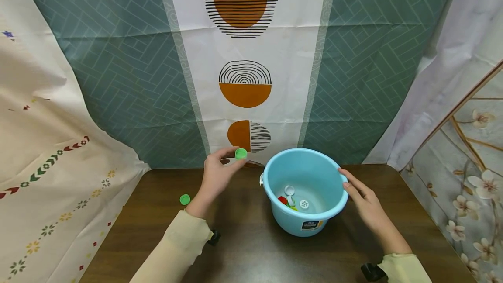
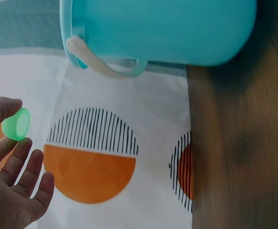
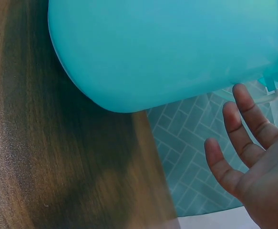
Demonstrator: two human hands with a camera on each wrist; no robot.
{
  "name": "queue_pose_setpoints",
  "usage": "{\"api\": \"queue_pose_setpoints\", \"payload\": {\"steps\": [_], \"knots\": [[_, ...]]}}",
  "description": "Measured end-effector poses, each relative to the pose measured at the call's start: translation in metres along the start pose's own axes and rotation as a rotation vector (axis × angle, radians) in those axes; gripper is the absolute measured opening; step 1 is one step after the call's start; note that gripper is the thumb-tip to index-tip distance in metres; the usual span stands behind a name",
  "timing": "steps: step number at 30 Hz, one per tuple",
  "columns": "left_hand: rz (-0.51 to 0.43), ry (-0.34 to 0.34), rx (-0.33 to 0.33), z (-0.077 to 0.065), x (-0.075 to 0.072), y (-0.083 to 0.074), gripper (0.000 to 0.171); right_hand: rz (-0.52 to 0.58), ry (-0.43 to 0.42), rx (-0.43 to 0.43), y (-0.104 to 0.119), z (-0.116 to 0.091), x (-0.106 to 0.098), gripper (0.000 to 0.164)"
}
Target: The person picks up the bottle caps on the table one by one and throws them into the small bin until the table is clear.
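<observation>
My left hand [image 1: 220, 171] pinches a green bottle cap [image 1: 241, 153] between thumb and finger, raised to the left of a light blue bucket [image 1: 283, 218]. In the left wrist view the cap [image 2: 19, 125] is held at the fingertips, and the other fingers are spread. My right hand [image 1: 365, 204] touches the right side of the bucket's rim with thumb and finger. Its other fingers stay extended beside the wall in the right wrist view. Inside the bucket lie several caps: white [image 1: 304, 204], red [image 1: 282, 199], and partly hidden yellow and green ones.
Another green cap [image 1: 185, 199] lies on the dark wooden table [image 1: 243, 252], left of my left forearm. A white handle [image 2: 100, 64] hangs from the bucket's side. Patterned cloth [image 1: 245, 47] hangs behind the table, with more cloth at both sides.
</observation>
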State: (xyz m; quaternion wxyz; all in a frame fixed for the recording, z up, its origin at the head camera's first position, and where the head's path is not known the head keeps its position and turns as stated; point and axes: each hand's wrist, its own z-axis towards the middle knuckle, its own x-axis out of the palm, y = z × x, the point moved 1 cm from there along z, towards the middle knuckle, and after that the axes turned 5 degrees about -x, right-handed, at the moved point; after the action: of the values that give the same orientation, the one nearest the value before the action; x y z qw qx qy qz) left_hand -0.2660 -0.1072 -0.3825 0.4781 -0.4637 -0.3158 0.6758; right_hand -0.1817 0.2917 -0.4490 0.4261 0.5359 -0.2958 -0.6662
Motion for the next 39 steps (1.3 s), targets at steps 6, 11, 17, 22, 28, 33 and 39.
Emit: {"api": "queue_pose_setpoints", "payload": {"steps": [6, 11, 17, 22, 28, 33, 39], "knots": [[-0.036, 0.019, 0.016, 0.002, 0.014, -0.011, 0.031, 0.003, 0.000, -0.008, -0.001, 0.000, 0.000, 0.045], [-0.058, 0.047, 0.026, 0.001, 0.024, -0.020, 0.032, 0.001, 0.000, -0.008, -0.001, 0.000, 0.000, 0.045], [-0.090, 0.089, 0.023, 0.000, 0.035, -0.030, 0.034, 0.000, -0.003, -0.013, -0.001, 0.000, 0.000, 0.045], [-0.077, 0.120, 0.022, 0.000, 0.043, -0.035, 0.034, -0.006, -0.006, -0.020, -0.001, 0.000, 0.000, 0.045], [-0.067, 0.154, 0.061, 0.001, 0.054, -0.041, 0.034, -0.003, -0.003, -0.020, 0.001, 0.000, 0.000, 0.045], [-0.083, 0.195, 0.061, 0.001, 0.064, -0.047, 0.034, 0.011, -0.005, -0.035, 0.002, -0.001, 0.000, 0.045], [-0.085, 0.233, 0.027, 0.001, 0.079, -0.051, 0.034, 0.037, -0.006, -0.051, 0.003, -0.001, 0.000, 0.045]]}}
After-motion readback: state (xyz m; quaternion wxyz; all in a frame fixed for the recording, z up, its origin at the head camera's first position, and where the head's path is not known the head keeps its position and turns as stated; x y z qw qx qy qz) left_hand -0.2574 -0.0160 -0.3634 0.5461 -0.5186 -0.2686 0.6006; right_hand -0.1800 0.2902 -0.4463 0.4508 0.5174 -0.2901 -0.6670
